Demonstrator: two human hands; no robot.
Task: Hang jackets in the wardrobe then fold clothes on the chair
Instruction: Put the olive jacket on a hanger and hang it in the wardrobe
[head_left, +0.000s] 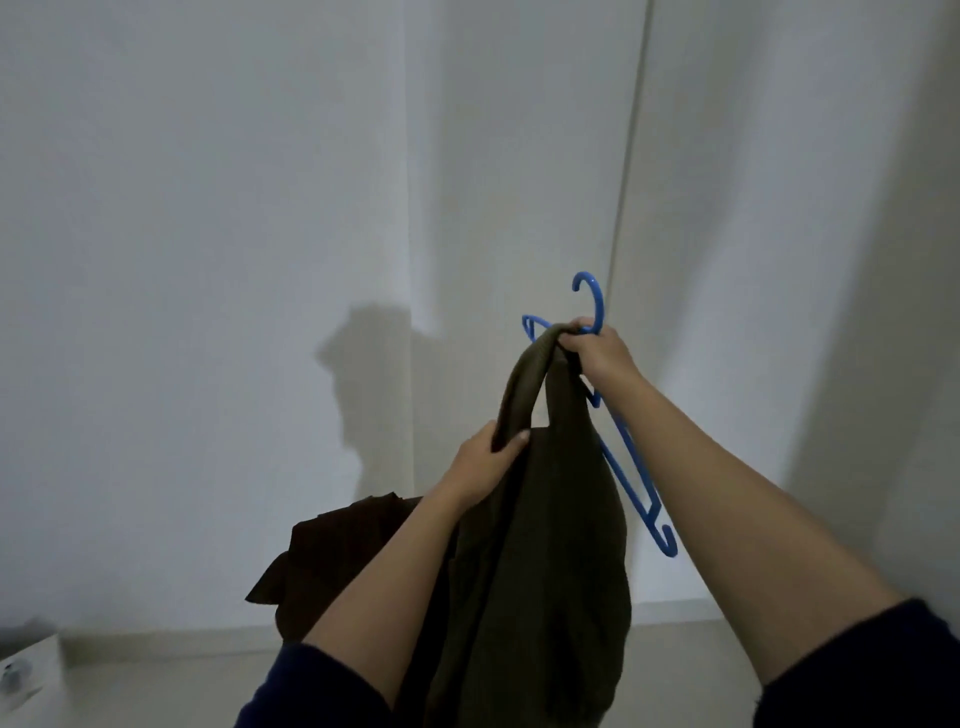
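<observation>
Head view, hanging stage of the task. The right hand (597, 353) is raised and closed around the neck of a blue plastic hanger (631, 467), just below its hook, pinching the top fold of an olive-green jacket (545, 545) against it. The left hand (488, 462), lower and nearer the body, grips a rolled edge of the same jacket, thumb on the near side of the cloth. The jacket hangs in a long bunched drape between the forearms. It is held beside the hanger rather than dressed on it: one hanger arm slants down bare to the right of the cloth, and the other tip shows just left of the fingers.

Behind the hands stand tall white panels (779, 208) with a vertical seam, probably closed wardrobe doors; no rail or interior is visible. Low at left a dark brown garment (332, 551) lies in a heap, its support hidden. A white object (31, 670) sits at the bottom left corner, too blurred to identify.

Judged progress: early. This jacket is not yet threaded onto its hanger and not yet in the wardrobe, and the folding appears not yet begun. How many jackets are already hung cannot be told.
</observation>
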